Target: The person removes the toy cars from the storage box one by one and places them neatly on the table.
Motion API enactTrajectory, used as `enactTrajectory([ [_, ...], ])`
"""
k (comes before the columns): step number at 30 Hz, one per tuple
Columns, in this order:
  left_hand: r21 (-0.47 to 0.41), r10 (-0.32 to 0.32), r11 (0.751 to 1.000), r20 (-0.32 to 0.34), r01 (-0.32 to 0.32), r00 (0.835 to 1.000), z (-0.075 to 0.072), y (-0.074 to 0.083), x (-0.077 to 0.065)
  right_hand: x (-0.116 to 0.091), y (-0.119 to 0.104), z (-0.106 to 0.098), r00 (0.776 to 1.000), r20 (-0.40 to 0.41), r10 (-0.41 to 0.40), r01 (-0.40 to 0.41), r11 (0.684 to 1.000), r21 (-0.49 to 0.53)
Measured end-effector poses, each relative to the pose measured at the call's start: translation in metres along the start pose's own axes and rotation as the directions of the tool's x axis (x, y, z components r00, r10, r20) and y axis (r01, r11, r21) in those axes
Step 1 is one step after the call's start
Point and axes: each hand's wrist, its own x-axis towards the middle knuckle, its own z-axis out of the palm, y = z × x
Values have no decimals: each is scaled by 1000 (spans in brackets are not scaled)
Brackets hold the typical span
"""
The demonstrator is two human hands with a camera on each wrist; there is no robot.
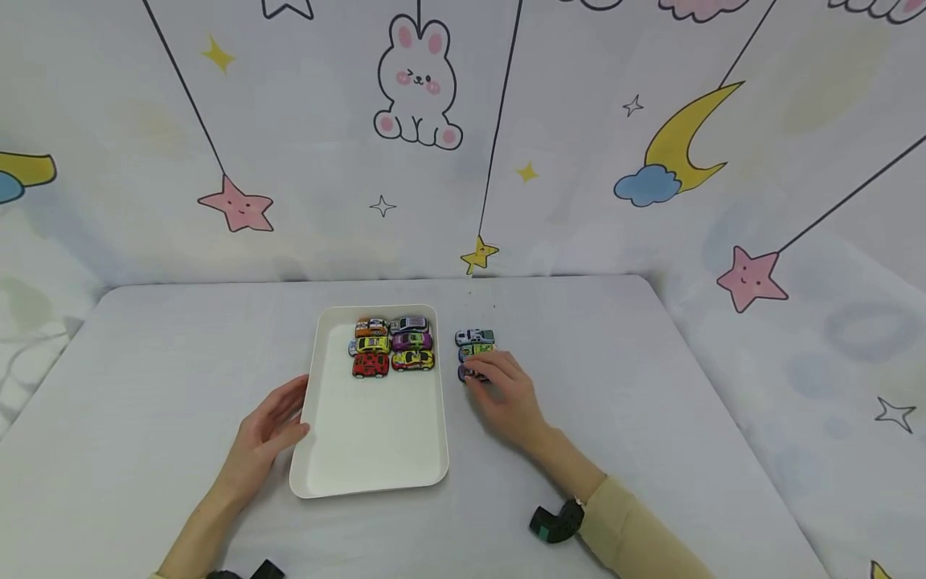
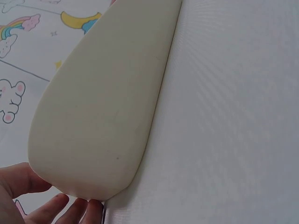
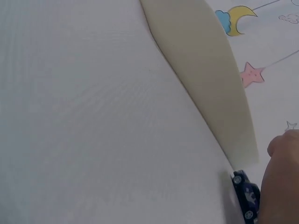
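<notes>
My left hand [image 1: 270, 430] rests against the left side of a white tray [image 1: 369, 438], thumb and fingers spread along its edge. In the left wrist view, fingertips [image 2: 60, 200] touch the tray's outer wall [image 2: 98, 121]. Several toy cars sit in two columns at the tray's far end, among them a red car [image 1: 370, 366] and a purple car [image 1: 412, 342]. Right of the tray, my right hand [image 1: 510, 398] pinches a dark blue toy car [image 3: 247, 196], partly hidden by the fingers. Beyond it lie a green car [image 1: 473, 351] and a silver car [image 1: 474, 336].
The tray stands on a table covered with white cloth [image 1: 615, 378]. Behind it rises a patterned backdrop [image 1: 325, 145] with a bunny, stars and moons. In the right wrist view, the tray's side wall [image 3: 201, 70] is close to the dark blue car.
</notes>
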Motion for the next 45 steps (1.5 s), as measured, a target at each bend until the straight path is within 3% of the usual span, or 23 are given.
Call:
enactTrajectory([
  [8, -23, -6, 1000, 0, 6, 1000, 0, -3, 2, 15, -6, 20, 995, 98, -14, 13, 1000, 11],
  [14, -43, -15, 999, 11, 15, 1000, 3, -9, 1, 29, -8, 35, 973, 225, 43, -37, 999, -30],
  [17, -40, -18, 999, 11, 18, 1000, 4, -11, 1, 36, -9, 40, 941, 322, 105, -86, 994, -73],
  [23, -21, -12, 1000, 7, 12, 1000, 4, -12, 0, 53, -14, 42, 851, 493, 180, -109, 980, -169],
  [29, -20, -5, 1000, 4, 5, 1000, 4, -9, 0, 69, -17, 42, 751, 601, 275, -139, 955, -264],
  [32, -24, -6, 1000, 4, 6, 1000, 4, -8, 0, 74, -18, 44, 722, 625, 297, -134, 946, -295],
  [35, -35, -3, 999, 3, 3, 1000, 3, -8, 0, 75, -20, 46, 714, 638, 288, -113, 947, -301],
  [45, -27, -6, 1000, 4, 7, 1000, -1, -7, -1, 75, -25, 49, 724, 642, 251, -72, 954, -291],
])
